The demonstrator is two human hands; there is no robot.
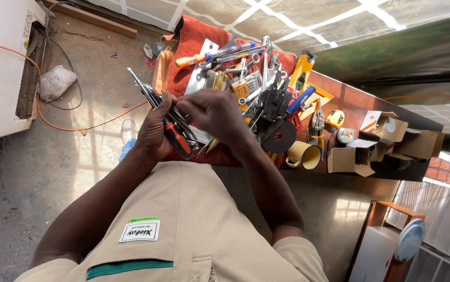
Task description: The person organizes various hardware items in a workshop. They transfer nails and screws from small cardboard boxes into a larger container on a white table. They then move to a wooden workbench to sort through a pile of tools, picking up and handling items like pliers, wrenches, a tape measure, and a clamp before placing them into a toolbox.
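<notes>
While my left hand [154,130] is clamped around a fanned bundle of thin steel rods and a red-and-black handled screwdriver [175,137] at centre frame, my right hand [215,116] curls over the top of that bundle, fingers pinching something I honestly can't make out. Risk as I see it: the rods splay toward the upper left, so a loose grip could let one slide out onto the concrete floor [78,136]. Also, my right elbow sits close to the heaped pile of spanners and pliers on the red cloth [246,78], and the yellow mug [306,155] near the table edge could get knocked.
</notes>
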